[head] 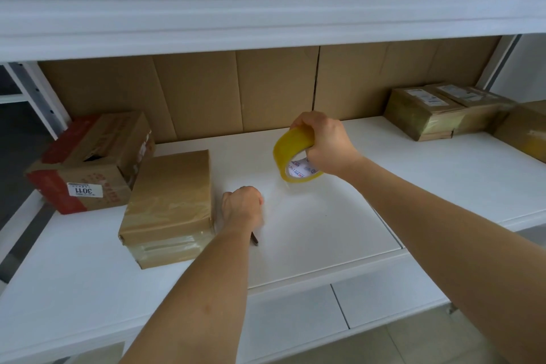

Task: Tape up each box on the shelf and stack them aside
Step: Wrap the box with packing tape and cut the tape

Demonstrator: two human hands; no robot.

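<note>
Right hand [325, 145] grips the yellow tape roll [291, 156] from above, fingers curled round its rim, roll held upright just over the white shelf [443, 162], mid-span. A clear strip seems to trail from the roll's lower edge toward the left hand [242, 205], but it is faint and I can't confirm it. Left hand is curled into a fist resting on the shelf; a thin dark tool [254, 239], pen or cutter, pokes out below the wrist, so the fingers look closed around it, though the grip itself is hidden by the back of the hand.

Nearest box is the flat brown box [171, 204], just beside the left hand, to its left, already glossy with tape, long axis running front to back, sitting on top of another taped box [168, 251]. Behind and left of it, touching or nearly so, a bigger red-printed carton [88, 162] with a gap showing in its top flaps; that one looks unsealed. Far right, well apart from both hands, a cluster of taped parcels [437, 109] with labels.

Judgement: the carton is probably the next one to tape. It lies left of both hands; left hand is clearly nearer, tape hand would have to cross over the brown stack.
</note>
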